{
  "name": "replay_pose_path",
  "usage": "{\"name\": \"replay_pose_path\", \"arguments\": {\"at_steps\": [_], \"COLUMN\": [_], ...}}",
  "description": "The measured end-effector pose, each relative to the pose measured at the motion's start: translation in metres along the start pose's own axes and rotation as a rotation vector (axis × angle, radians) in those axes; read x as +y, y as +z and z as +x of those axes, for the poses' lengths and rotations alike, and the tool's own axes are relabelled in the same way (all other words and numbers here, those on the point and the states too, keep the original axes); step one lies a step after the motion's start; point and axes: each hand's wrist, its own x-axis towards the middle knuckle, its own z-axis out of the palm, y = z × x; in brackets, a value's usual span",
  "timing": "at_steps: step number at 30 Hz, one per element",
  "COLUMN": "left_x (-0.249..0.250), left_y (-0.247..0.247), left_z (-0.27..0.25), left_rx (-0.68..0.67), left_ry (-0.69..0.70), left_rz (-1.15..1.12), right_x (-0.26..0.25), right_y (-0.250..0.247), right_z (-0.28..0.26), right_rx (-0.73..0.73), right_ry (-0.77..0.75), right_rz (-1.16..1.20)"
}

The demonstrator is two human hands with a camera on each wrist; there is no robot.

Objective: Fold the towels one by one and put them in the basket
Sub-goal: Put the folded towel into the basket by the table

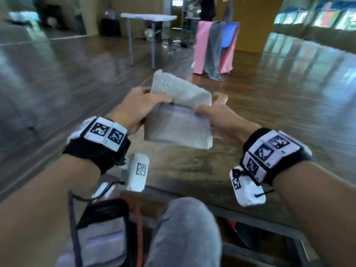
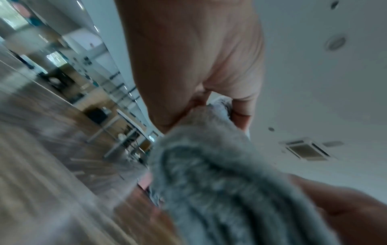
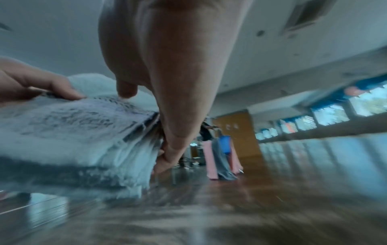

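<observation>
**Final fold, towel in the air between both hands**

Small pale grey terry towel point(image 1: 179, 116), already a thick folded pad, held above the brown wooden table point(image 1: 192, 170). Left hand point(image 1: 138, 110) pinches its left edge; right hand point(image 1: 210, 112) pinches the right. Upper flap stands beyond both grips. Advice: bring the flap toward the thumbs, edges matched, keep both pinches. Black mesh basket point(image 1: 100, 214) sits below the left wrist.

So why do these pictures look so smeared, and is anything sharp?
Head view: edges streak with motion, window glare on the floor, but the folded towel stays fairly sharp. Left wrist view: towel and floor smeared. Right wrist view: table streaked.
</observation>
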Motion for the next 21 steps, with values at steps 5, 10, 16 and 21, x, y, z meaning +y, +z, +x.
{"name": "replay_pose_path", "arguments": {"at_steps": [5, 10, 16, 21], "left_x": [-0.035, -0.127, -0.260, -0.350], "left_y": [-0.137, -0.223, -0.255, -0.243], "left_z": [-0.054, -0.120, -0.162, -0.158], "left_rx": [0.200, 0.312, 0.318, 0.292], "left_ry": [-0.086, -0.283, -0.612, -0.793], "left_rz": [0.039, 0.194, 0.361, 0.214], "right_x": [-0.028, 0.026, 0.133, 0.203], "right_y": [0.124, 0.242, 0.319, 0.344], "right_z": [-0.014, -0.051, -0.085, -0.083], "right_rx": [-0.187, -0.473, -0.673, -0.712], "right_ry": [-0.092, -0.026, 0.153, 0.339], "right_rz": [-0.091, -0.241, -0.304, -0.454]}}
